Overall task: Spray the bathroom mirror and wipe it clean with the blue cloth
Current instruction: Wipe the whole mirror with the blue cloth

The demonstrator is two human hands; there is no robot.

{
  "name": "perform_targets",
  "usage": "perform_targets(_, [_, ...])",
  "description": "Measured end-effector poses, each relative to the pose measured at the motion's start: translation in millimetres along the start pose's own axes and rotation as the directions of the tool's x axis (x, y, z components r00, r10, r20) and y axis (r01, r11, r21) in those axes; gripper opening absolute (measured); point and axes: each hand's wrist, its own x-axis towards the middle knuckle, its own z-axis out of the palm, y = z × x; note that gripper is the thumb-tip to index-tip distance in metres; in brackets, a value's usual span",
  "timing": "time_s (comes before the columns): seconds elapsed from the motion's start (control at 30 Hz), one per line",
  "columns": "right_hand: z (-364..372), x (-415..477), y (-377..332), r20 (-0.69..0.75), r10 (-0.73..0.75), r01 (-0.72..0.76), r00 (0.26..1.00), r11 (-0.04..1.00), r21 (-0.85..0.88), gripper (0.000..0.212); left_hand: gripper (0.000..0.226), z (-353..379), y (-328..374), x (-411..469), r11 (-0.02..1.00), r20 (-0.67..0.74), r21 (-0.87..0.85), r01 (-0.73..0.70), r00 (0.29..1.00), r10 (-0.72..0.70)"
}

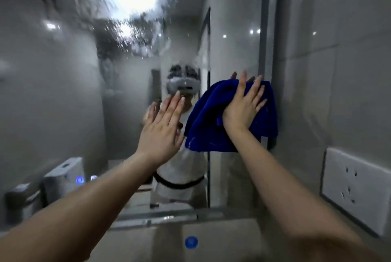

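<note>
Grey tiled bathroom walls surround a large mirror, whose right edge runs down just beyond the right grip. This grip lies flat on the blue cloth, with its fingers straight and spread. The palm presses the cloth against the glass, and nothing is clenched. The cloth is bunched into a rounded heap. It spreads out from under the palm to the left of the grip and below it, and it reaches the mirror's right edge.

To the left of the cloth and a little lower, the left grip is released and holds nothing. Its fingers are straight and close together, and its palm is turned toward the glass. Its reflection sits right behind it, but I cannot tell whether the fingertips touch the mirror.

High above the left grip, a patch of spray droplets streaks the glass under the glare of a reflected lamp. Between the two grips the mirror shows the person's reflection in a white garment with a dark belt.

On the wall to the right of the right grip and lower down is a white socket plate. Well below both grips, near the bottom of the view, sits a small round blue thing, too blurred to tell what it is.
</note>
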Motion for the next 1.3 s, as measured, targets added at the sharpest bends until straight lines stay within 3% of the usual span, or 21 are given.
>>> perform_targets(0.1, [-10,46,-39,-0.027,0.043,-0.043,0.999,0.999,0.010,0.081,0.072,-25,-17,48,1.000,-0.069,-0.007,0.001,0.998,-0.002])
perform_targets(0.37, [-34,141,-92,-0.103,-0.051,0.052,0.993,0.999,0.002,0.080,0.064,-58,-49,134,0.999,-0.207,0.038,-0.023,0.978,0.030])
perform_targets(0.53, [-37,171,-94,-0.153,-0.141,0.140,0.978,0.990,-0.019,0.074,0.066,-57,-59,166,0.982,-0.198,0.189,-0.027,0.978,0.065])
perform_targets(0.67, [-42,193,-97,-0.207,-0.216,0.209,0.954,0.976,-0.054,0.063,0.063,-63,-53,195,0.985,-0.281,0.170,-0.025,0.957,0.073])
perform_targets(0.93, [-46,224,-116,-0.255,-0.150,0.151,0.955,0.988,-0.018,0.058,0.061,-77,-41,243,0.994,-0.388,0.074,-0.087,0.915,0.109])
perform_targets(1.07, [-51,240,-119,-0.259,-0.205,0.203,0.944,0.979,-0.036,0.056,0.050,-86,-47,263,0.995,-0.355,0.092,-0.033,0.933,0.064])
perform_targets(1.3, [-59,270,-122,-0.252,-0.321,0.309,0.913,0.947,-0.089,0.058,0.056,-78,-53,271,0.963,-0.406,0.267,-0.032,0.903,0.142])
